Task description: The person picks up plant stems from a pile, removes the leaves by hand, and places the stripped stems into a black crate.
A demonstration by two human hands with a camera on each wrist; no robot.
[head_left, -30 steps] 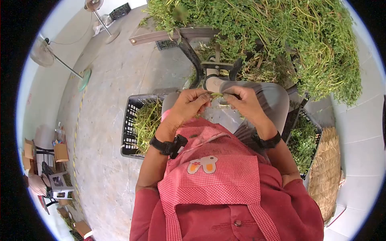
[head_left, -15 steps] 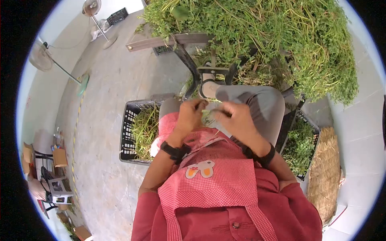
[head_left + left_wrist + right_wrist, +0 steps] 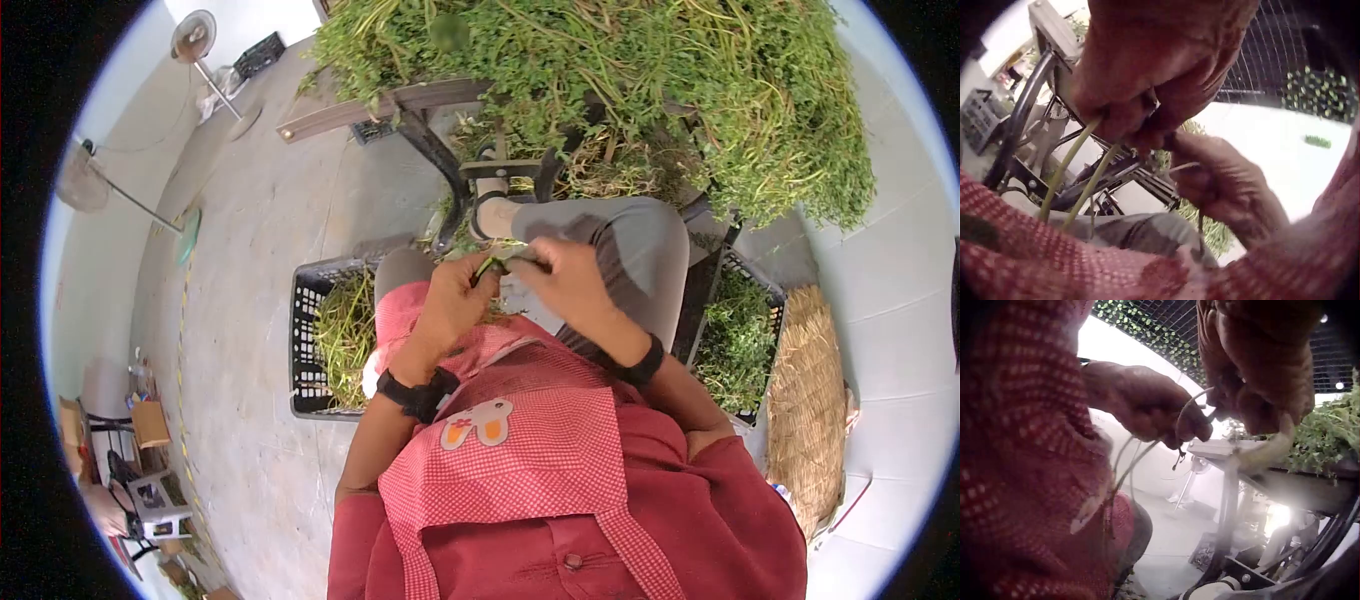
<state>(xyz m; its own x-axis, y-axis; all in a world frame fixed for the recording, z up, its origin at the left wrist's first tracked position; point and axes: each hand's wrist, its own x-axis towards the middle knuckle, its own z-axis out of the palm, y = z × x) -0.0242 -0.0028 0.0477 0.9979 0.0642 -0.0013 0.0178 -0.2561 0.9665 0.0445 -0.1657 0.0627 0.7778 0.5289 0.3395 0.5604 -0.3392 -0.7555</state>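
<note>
Both hands meet over the lap in the head view, their fingertips close together. My left hand point(image 3: 458, 302) grips a few green plant stems point(image 3: 487, 266). In the left wrist view two long thin stems point(image 3: 1079, 156) hang below its curled fingers. My right hand point(image 3: 568, 292) pinches at the stems from the other side. The right wrist view shows a thin curved strand point(image 3: 1188, 409) between the hands and a blurred pale piece point(image 3: 1266, 451) of stem below the right fingers. The palms hide the rest of what is held.
A large heap of leafy green plants point(image 3: 600, 50) covers the table in front. At left stands a black crate point(image 3: 305, 345) with cut stems; at right, another crate point(image 3: 780, 310) holds leafy greens beside a straw bundle point(image 3: 808, 400). Standing fans point(image 3: 193, 36) are far left.
The hands came lower and apart, then back together, with the stems still between them. The head view has shifted, so the table and crates sit further left.
</note>
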